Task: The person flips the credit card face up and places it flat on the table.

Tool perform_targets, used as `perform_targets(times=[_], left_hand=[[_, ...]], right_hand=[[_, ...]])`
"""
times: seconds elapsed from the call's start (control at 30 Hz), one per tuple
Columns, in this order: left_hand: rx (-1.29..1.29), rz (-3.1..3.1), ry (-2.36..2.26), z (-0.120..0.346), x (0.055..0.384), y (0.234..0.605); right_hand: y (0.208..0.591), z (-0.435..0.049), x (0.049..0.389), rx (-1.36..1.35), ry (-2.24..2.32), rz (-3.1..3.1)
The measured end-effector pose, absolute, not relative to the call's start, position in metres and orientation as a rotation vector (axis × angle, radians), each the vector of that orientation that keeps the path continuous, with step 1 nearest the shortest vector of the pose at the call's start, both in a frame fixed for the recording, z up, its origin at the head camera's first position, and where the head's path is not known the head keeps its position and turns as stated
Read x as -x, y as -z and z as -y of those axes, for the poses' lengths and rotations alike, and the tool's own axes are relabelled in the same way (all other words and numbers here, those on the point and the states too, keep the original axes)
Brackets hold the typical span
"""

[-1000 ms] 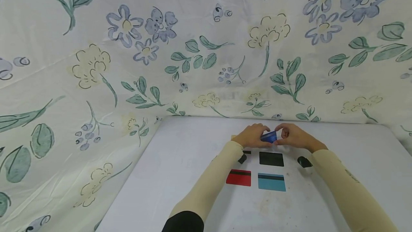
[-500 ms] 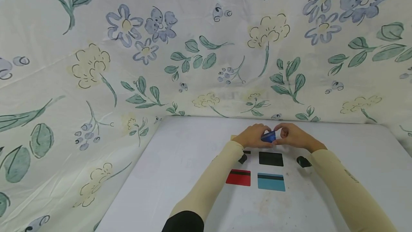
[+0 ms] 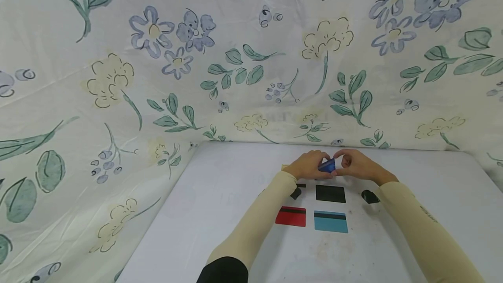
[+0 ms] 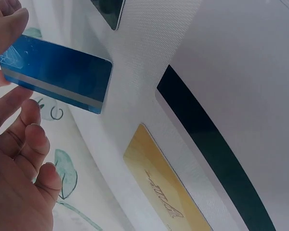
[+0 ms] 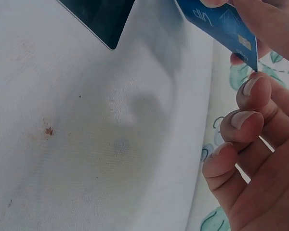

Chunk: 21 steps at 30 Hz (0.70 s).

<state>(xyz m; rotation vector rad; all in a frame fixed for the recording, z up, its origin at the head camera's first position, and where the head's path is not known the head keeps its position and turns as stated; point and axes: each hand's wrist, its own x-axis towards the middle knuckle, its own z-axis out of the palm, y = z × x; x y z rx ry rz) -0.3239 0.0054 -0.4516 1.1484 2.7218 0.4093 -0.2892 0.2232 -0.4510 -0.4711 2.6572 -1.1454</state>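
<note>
A blue bank card (image 3: 326, 166) is held up between both hands above the far part of the table. My left hand (image 3: 308, 165) pinches its left end; the thumb and fingers show around that end in the left wrist view, where the card (image 4: 62, 72) shows a grey stripe. My right hand (image 3: 359, 167) pinches the other end with thumb and index finger. In the right wrist view, the card's face (image 5: 221, 26) carries a chip and "VIP" lettering, and the remaining fingers curl loosely below it.
On the white table (image 3: 220, 213) lie a black card (image 3: 330, 194), a red card (image 3: 291, 217) and a light-blue card (image 3: 331, 222). A gold card (image 4: 164, 187) and a pale card with a dark stripe (image 4: 212, 144) lie near my left hand. Floral cloth (image 3: 251, 56) hangs behind.
The blue card has turned slightly and looks a little narrower. My right fingertips have shifted slightly left with it; the left hand has barely moved.
</note>
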Motion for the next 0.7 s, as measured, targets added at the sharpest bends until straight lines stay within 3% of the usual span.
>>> perform_targets(times=[0.7], left_hand=[[-1.081, -2.689, -0.545, 0.0007, 0.3209, 0.4417]], right_hand=[[0.455, -0.22, 0.2878, 0.432, 1.078, -2.606]])
